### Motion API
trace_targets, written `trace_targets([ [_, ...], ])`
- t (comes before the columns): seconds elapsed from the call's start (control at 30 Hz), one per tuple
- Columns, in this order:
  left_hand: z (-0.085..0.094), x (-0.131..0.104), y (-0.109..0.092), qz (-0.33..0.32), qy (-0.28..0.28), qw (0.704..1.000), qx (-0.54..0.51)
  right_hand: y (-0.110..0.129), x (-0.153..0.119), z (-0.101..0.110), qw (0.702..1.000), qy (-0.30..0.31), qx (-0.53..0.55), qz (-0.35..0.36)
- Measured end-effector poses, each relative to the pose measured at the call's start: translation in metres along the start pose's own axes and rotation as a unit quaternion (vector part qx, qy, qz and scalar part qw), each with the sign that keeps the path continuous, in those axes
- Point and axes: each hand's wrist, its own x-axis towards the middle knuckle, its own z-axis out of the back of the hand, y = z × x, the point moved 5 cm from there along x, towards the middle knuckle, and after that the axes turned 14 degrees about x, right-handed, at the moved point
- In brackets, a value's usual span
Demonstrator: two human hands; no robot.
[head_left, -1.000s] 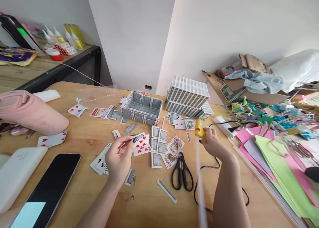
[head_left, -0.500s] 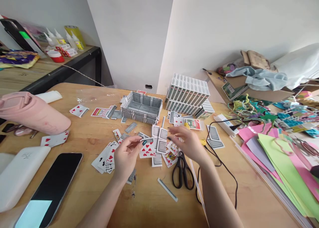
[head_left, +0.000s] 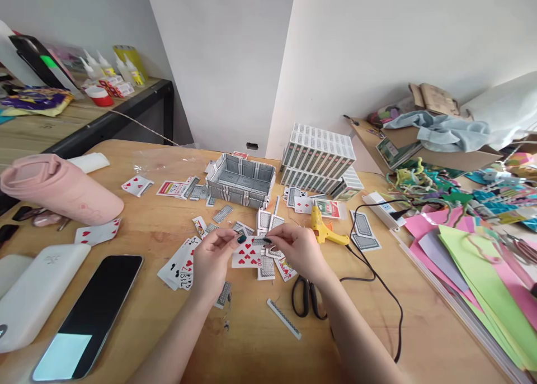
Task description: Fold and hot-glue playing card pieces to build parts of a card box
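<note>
Low over the table, my left hand [head_left: 216, 258] and my right hand [head_left: 296, 250] face each other, fingertips pinched. Between them is a small grey-patterned strip cut from a playing card [head_left: 259, 241]; its ends are hidden by my fingers. Just beneath lies a ten of hearts [head_left: 245, 256], with overlapping cards [head_left: 265, 268] beside it. Black scissors [head_left: 308, 299] rest partly under my right wrist. To the right of that hand sits a yellow glue gun [head_left: 329, 233]. Beyond both hands stands an open rectangular box made of cards [head_left: 240, 198].
Stacked card packs [head_left: 316, 155] stand behind on the right. A black cable [head_left: 377, 266] loops to a white power strip [head_left: 382, 209]. On the left are a phone [head_left: 90, 311], a white power bank [head_left: 42, 297] and a pink tumbler [head_left: 62, 188]. Coloured paper [head_left: 482, 278] covers the right side.
My right hand has moved left and down to meet the strip at my left fingertips, and its fingers have closed. The glue gun is now uncovered.
</note>
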Motion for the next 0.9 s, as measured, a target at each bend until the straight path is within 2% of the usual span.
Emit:
trace_targets([
  [0.13, 0.001, 0.003, -0.001, 0.029, -0.010, 0.998, -0.051, 0.004, -0.002, -0.002, 0.999, 0.031, -0.013, 0.014],
  [0.3, 0.002, 0.001, -0.006, 0.017, -0.014, 0.999, -0.047, 0.010, -0.004, -0.004, 0.997, 0.055, -0.037, 0.043],
  [0.57, 0.004, 0.003, -0.006, -0.007, -0.015, 0.999, -0.038, 0.008, -0.005, -0.006, 0.997, 0.070, -0.026, 0.030],
  [0.73, 0.003, 0.002, -0.005, 0.007, -0.014, 0.999, -0.049, 0.009, -0.005, -0.005, 0.997, 0.067, -0.039, 0.027],
  [0.9, 0.001, 0.000, -0.007, 0.017, -0.011, 0.998, -0.062, 0.012, -0.005, -0.005, 0.995, 0.058, -0.056, 0.053],
])
